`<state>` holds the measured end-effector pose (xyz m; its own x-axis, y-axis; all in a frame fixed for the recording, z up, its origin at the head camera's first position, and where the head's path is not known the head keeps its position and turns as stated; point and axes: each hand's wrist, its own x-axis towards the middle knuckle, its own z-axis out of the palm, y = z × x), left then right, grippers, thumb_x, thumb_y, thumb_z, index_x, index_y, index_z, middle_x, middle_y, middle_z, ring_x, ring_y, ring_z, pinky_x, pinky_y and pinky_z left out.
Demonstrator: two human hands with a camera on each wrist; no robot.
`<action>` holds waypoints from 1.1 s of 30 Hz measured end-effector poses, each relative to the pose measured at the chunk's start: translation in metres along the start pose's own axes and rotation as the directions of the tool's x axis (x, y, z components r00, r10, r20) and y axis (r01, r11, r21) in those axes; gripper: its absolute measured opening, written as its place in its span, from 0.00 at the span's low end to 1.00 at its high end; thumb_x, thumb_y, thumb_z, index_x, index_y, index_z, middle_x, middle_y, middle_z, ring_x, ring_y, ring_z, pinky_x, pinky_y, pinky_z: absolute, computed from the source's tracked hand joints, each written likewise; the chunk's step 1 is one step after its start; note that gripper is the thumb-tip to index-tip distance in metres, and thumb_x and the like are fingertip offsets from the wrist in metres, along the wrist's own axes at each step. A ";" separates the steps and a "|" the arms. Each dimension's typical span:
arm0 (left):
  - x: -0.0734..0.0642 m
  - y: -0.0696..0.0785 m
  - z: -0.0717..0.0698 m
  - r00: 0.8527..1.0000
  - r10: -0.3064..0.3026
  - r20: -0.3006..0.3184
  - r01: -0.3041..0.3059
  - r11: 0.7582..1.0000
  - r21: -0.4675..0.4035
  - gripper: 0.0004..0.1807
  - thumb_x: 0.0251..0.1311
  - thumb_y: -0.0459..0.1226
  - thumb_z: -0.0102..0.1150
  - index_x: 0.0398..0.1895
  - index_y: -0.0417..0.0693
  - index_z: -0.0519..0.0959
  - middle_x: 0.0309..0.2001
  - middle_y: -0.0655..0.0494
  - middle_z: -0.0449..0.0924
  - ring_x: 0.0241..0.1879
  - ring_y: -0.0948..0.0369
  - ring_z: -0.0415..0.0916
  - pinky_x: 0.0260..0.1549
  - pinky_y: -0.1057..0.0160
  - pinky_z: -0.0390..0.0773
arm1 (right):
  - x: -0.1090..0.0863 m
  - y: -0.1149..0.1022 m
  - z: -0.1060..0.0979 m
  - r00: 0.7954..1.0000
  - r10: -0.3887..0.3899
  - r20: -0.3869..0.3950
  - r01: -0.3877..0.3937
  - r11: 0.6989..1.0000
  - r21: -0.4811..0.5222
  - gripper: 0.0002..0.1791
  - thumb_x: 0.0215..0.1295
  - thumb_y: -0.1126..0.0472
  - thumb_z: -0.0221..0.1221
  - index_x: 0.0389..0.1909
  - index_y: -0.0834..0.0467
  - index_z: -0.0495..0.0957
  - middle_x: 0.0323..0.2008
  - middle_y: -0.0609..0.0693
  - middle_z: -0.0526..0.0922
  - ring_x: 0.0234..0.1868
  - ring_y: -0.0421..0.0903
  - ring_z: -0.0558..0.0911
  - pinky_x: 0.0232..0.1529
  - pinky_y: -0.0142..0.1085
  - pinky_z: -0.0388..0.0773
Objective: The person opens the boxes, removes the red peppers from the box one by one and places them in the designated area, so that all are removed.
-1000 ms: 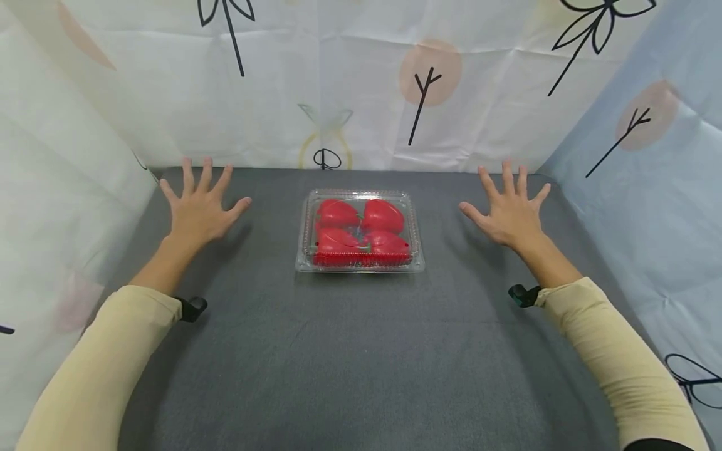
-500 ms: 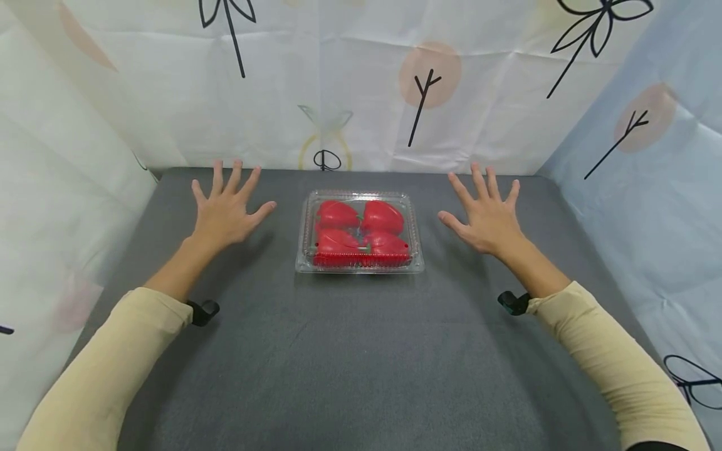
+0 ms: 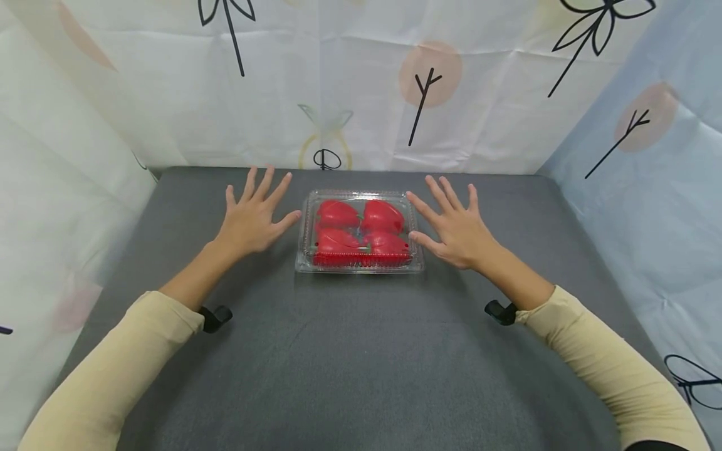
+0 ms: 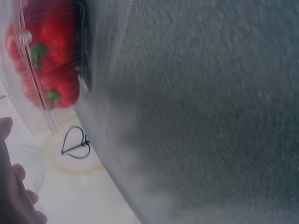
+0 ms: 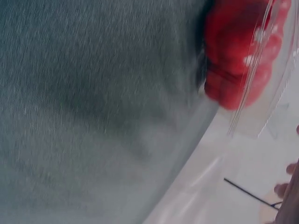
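Left grip (image 3: 252, 220) and right grip (image 3: 458, 233) released, spread wide, flanking clear box (image 3: 361, 270) of red peppers (image 3: 337, 241). Uneven squeeze might buckle the thin-looking box.

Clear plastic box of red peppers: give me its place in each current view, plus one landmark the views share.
Head: the clear box is just above the picture's middle, between the left hand and right hand.
Left wrist: upper left corner, tilted and cut off by the frame.
Right wrist: upper right corner, tilted and cut off too.
Shared landmark: the grey tabletop.
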<state>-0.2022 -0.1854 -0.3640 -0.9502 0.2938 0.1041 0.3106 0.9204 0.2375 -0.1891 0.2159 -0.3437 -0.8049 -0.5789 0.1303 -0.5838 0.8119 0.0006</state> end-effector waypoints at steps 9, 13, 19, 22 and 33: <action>-0.003 0.012 0.006 0.996 0.029 0.087 -0.022 0.996 -0.082 0.43 0.69 0.63 0.40 0.81 0.62 0.42 0.79 0.43 0.38 0.77 0.39 0.37 0.62 0.24 0.42 | 0.002 -0.021 0.007 0.976 -0.217 0.009 0.217 0.976 0.001 0.42 0.70 0.37 0.49 0.80 0.46 0.48 0.79 0.58 0.43 0.78 0.58 0.45 0.68 0.68 0.38; -0.005 0.015 0.007 0.991 0.029 0.127 -0.010 0.988 -0.152 0.41 0.70 0.61 0.41 0.81 0.62 0.42 0.79 0.41 0.43 0.75 0.37 0.44 0.61 0.25 0.49 | 0.003 -0.029 0.008 0.956 -0.293 -0.026 0.293 0.956 0.003 0.42 0.69 0.38 0.52 0.79 0.47 0.51 0.77 0.60 0.49 0.77 0.59 0.49 0.68 0.68 0.42; -0.006 0.016 0.008 0.981 0.047 0.188 0.005 0.964 -0.266 0.41 0.72 0.60 0.39 0.81 0.59 0.42 0.78 0.41 0.48 0.74 0.39 0.49 0.62 0.27 0.52 | 0.007 -0.040 0.012 0.909 -0.406 -0.094 0.409 0.913 0.004 0.40 0.66 0.42 0.59 0.76 0.48 0.58 0.73 0.61 0.58 0.74 0.58 0.57 0.67 0.65 0.52; -0.006 0.015 0.009 0.977 0.074 0.199 -0.008 0.949 -0.314 0.40 0.73 0.60 0.38 0.81 0.57 0.42 0.77 0.42 0.49 0.75 0.41 0.49 0.65 0.30 0.52 | 0.010 -0.046 0.014 0.887 -0.448 -0.108 0.451 0.892 0.004 0.38 0.66 0.43 0.59 0.75 0.47 0.60 0.72 0.61 0.62 0.73 0.56 0.60 0.66 0.64 0.56; -0.008 0.018 0.016 0.979 0.072 0.190 0.037 0.858 -0.513 0.38 0.74 0.51 0.45 0.81 0.57 0.44 0.61 0.36 0.74 0.52 0.43 0.79 0.53 0.39 0.73 | 0.016 -0.068 0.022 0.827 -0.535 -0.171 0.543 0.840 -0.001 0.35 0.62 0.49 0.67 0.71 0.47 0.69 0.69 0.60 0.66 0.70 0.56 0.66 0.63 0.60 0.64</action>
<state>-0.1896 -0.1665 -0.3758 -0.9131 0.4026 -0.0647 0.2446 0.6678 0.7030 -0.1649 0.1499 -0.3631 -0.3351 -0.9005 0.2773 -0.9272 0.3674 0.0727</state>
